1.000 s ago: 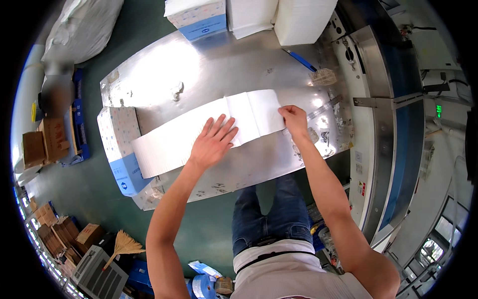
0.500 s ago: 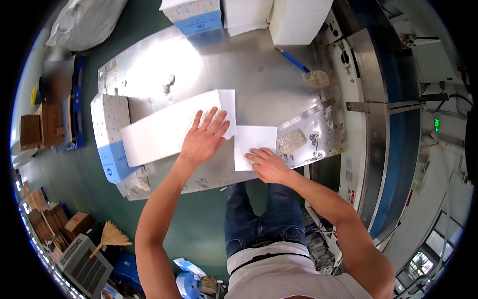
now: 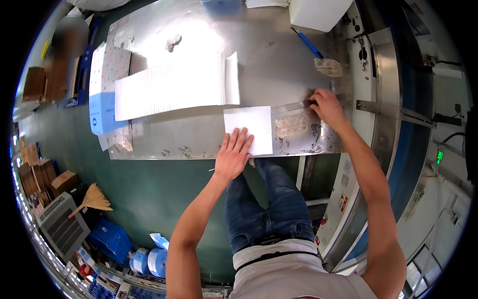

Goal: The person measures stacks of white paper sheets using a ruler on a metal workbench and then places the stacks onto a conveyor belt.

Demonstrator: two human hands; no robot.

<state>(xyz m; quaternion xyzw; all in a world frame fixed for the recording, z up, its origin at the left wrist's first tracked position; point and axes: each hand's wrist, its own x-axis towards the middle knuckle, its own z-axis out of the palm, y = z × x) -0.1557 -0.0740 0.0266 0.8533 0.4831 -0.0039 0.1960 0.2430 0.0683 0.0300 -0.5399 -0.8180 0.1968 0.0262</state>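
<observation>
A small white square sheet [image 3: 249, 117] lies near the table's front edge. My left hand [image 3: 234, 153] rests flat on its lower left part, fingers stretched out. To the right, the fingers of my right hand [image 3: 326, 107] close round the right end of a steel ruler [image 3: 291, 106], which lies on the table just right of the sheet. Left of them a long row of packed white sheets [image 3: 169, 89] leans out from a blue and white box [image 3: 102, 112]. At its right end one sheet [image 3: 232, 79] stands slightly apart.
The metal table [image 3: 189, 144] carries a blue cutter or pen [image 3: 308, 44], a brown taped patch [image 3: 328, 67] and a crumpled white scrap [image 3: 173, 43]. White stacks [image 3: 318, 12] stand at the back. A machine [image 3: 386, 99] borders the right side. A broom [image 3: 93, 198] lies at lower left.
My left hand has moved from the row of sheets to the square sheet. My right hand has left that sheet and taken hold of the ruler's end. The view has shifted.
</observation>
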